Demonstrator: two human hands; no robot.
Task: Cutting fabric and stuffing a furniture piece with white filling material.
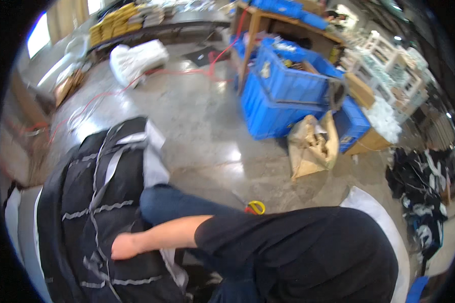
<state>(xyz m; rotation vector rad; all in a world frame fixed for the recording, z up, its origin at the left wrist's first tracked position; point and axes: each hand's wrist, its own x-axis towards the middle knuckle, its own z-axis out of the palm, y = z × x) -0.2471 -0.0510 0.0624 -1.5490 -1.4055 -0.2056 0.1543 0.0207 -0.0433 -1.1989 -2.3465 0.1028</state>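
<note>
A large black padded bundle (pixel 88 177) lies at the left, with pale grey strips (pixel 108 206) running along and across its top. White material (pixel 155 161) shows along its right side. My right hand (pixel 125 246) rests low on this bundle, beside the long grey strip (pixel 97 230). Its fingers are curled closed, and whatever they may hold is hidden under the hand. The bare forearm comes from a black sleeve (pixel 268 235) at the right. A jeans-clad knee (pixel 162 202) is against the bundle's right side. My left hand is out of sight.
Yellow-handled scissors (pixel 256 207) lie just beyond the sleeve. Stacked blue crates (pixel 288 96) stand at back right, with an open tan sack (pixel 308 146) before them. A red cord (pixel 174 72) crosses the floor near a white sack (pixel 134 59). Dark cloth (pixel 419 202) is heaped at far right.
</note>
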